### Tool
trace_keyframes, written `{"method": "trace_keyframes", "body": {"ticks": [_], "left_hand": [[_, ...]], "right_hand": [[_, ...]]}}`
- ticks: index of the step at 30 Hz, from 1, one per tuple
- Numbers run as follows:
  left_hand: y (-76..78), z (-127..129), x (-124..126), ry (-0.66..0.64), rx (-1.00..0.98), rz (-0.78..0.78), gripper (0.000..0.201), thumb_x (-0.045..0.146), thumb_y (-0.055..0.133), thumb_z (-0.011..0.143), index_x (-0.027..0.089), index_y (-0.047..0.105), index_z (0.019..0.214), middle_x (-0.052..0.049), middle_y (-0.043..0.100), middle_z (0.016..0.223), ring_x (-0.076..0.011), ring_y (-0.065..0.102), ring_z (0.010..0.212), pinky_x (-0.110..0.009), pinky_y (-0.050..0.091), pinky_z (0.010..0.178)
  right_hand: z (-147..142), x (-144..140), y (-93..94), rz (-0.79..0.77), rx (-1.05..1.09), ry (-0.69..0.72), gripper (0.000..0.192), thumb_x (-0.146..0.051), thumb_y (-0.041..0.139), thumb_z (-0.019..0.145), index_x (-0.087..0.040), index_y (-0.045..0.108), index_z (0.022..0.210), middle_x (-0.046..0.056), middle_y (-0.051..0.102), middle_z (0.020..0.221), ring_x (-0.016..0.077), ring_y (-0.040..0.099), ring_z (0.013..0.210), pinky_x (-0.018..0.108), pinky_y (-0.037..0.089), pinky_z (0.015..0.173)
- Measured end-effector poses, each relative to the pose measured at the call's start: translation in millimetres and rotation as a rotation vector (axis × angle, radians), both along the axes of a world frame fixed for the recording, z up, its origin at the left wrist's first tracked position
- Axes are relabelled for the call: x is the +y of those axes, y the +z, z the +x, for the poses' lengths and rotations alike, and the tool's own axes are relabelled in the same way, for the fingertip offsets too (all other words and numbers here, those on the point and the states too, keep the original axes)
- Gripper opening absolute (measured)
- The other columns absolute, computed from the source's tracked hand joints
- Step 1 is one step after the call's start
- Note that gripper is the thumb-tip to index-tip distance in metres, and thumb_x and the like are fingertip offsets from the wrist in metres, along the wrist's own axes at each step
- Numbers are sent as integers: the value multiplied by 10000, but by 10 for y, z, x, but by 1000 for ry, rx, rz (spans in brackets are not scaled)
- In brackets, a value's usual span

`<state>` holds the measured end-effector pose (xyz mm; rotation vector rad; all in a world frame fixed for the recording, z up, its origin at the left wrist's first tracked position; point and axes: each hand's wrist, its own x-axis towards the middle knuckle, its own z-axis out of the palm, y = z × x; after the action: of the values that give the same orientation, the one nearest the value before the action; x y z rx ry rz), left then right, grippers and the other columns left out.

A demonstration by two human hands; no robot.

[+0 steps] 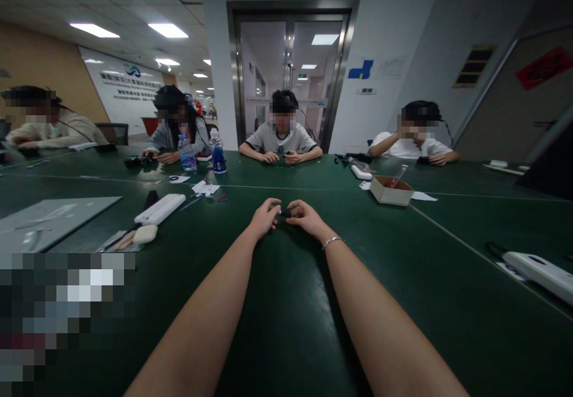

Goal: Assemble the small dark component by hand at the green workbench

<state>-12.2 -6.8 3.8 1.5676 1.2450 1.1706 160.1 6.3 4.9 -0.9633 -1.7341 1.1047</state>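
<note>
Small dark part (285, 212) | pinched between left hand (265, 218) and right hand (305, 217) grip

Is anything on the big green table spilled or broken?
Nothing looks spilled or broken. The left hand and right hand pinch a small black part over the dark green table. The two clear plastic water bottles stand upright, and the small brown cardboard box sits flat.
</note>
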Motion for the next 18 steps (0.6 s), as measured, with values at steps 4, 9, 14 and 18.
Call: {"method": "trace_keyframes", "body": {"ticks": [4,9,14,18], "left_hand": [[13,8,-7,-3,22,-15,313,399,418,879,207,523,1103,4,518,740,-44,455,467,-135,374,400],[40,37,-31,18,11,-29,450,413,479,852,241,386,1258,-8,541,858,-39,470,469,-137,356,386],[18,30,-30,-2,35,-9,353,400,410,882,207,471,1172,21,503,696,-52,434,436,-144,350,372],[-1,22,-13,11,14,14,373,366,482,845,219,456,1187,7,523,779,-56,485,489,-147,383,394]], "right_hand": [[-1,-3,2,-8,-4,20,432,-238,737,535,-198,518,906,-62,517,664,111,488,592,238,365,571],[0,12,-14,-7,14,12,429,-230,737,539,-202,520,908,-64,518,662,115,504,603,246,380,591],[9,23,-31,-3,8,26,434,-248,740,539,-200,519,910,-63,518,656,114,498,593,240,371,571],[9,5,-16,-2,8,20,429,-259,736,551,-198,516,914,-64,516,650,106,483,575,230,355,551]]}}
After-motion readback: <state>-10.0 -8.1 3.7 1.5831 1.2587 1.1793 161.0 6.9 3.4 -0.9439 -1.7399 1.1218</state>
